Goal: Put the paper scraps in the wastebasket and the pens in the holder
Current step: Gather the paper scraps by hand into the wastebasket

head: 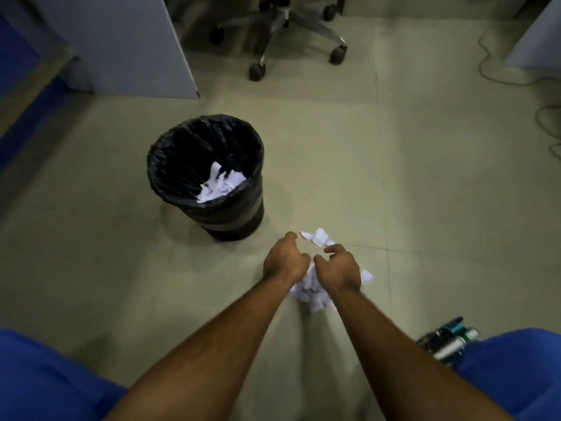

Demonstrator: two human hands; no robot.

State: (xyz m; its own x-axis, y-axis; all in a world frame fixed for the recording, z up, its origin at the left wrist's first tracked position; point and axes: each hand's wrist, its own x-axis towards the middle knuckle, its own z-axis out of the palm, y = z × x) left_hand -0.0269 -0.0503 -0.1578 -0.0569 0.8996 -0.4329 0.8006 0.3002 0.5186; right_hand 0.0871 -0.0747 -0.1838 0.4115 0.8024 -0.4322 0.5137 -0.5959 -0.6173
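Observation:
A pile of white paper scraps (311, 294) lies on the floor in front of me, with a few more scraps (317, 237) just beyond my fingertips. My left hand (285, 259) hovers over the pile's left side, fingers loosely curled, with nothing visible in it. My right hand (338, 268) is curled over the pile, fingertips touching the far scraps; its grip is hidden. The wastebasket (170, 147), lined with a black bag, stands to the upper left and holds several scraps (220, 182). Several pens (446, 341) lie by my right knee. No holder is in view.
An office chair's wheeled base (288, 28) stands at the back. A grey desk panel (127, 41) rises at the upper left, and cables (498, 68) run along the floor at the right. My blue-clad knees (45, 378) frame the bottom corners.

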